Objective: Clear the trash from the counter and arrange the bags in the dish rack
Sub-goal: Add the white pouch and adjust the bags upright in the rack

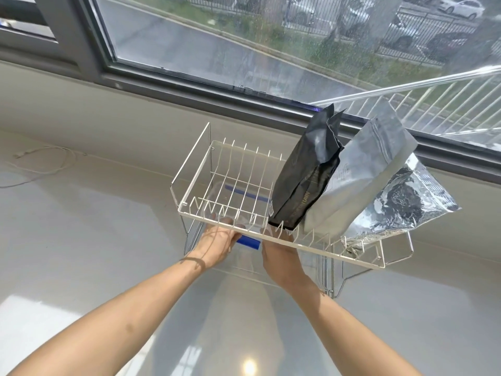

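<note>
A white wire dish rack (320,249) stands on the pale counter (108,218) by the window. Three bags stand in its right half: a black bag (306,175), a matte silver bag (363,175) leaning right, and a crinkled shiny silver bag (401,204) at the right end. My left hand (217,240) and my right hand (279,256) reach under the rack's front rail. Together they hold a clear zip bag with a blue seal strip (248,244). The fingertips and part of the bag show through the wires; my right fingers are mostly hidden.
The rack's left slots hold nothing upright. A thin white cable (46,161) lies on the counter at the far left. A dark window frame (217,90) runs along the back, close behind the rack.
</note>
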